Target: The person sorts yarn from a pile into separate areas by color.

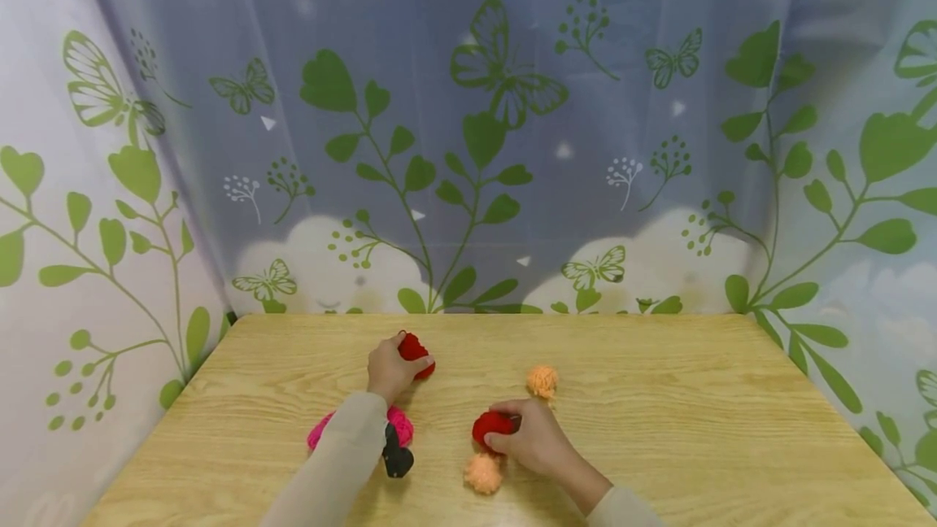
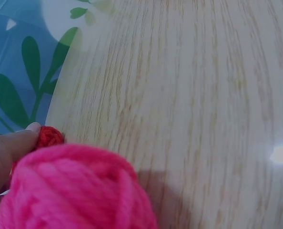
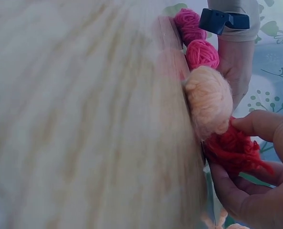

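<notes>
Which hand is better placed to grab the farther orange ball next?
Probably the right hand: nearer that orange ball, though holding a red ball; the left hand holds another red ball.

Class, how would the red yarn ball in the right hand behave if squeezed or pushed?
The red yarn ball would likely squash when squeezed, being made of soft-looking strands. Pushed, it may roll unevenly, since it looks roundish but lumpy. Stray strands poke out, so it might snag or unravel.

Wood-grain table [image 1: 681, 413]: two peach yarn balls [image 1: 542, 381] [image 1: 483, 474], apart; two pink yarn balls [image 1: 402, 424] [image 1: 318, 432]
</notes>
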Tool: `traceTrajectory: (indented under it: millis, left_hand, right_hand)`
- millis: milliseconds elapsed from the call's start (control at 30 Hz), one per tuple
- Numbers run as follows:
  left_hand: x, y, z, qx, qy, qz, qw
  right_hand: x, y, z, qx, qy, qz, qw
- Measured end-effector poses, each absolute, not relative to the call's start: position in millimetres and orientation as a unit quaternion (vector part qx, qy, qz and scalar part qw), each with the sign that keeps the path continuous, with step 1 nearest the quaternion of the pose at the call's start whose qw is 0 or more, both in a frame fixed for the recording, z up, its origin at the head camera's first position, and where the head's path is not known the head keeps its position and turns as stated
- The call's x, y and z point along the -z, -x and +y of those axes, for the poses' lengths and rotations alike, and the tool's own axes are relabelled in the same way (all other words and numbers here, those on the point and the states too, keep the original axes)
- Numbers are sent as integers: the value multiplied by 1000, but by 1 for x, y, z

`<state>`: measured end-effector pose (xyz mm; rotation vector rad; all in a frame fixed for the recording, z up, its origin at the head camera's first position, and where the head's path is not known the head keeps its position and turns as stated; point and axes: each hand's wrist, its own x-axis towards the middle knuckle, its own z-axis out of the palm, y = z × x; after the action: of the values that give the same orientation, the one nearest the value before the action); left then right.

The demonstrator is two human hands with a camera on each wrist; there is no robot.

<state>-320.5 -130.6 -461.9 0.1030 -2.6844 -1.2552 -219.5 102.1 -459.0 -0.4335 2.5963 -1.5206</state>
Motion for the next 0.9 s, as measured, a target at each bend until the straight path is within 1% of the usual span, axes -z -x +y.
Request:
traceTrajectory:
  millis: [333,700,900]
  left_hand:
    - [465,321,-132,419,-32,-903,89]
    - [466,323,-132,409,-24,-907,95]
    - [468,323,-132,412,-27,-906,94]
  right_hand:
    - [445,230,94,539,98,836,35]
    - [433,252,81,520,85,850,-20]
    - [429,263,76,525,88,846,-21]
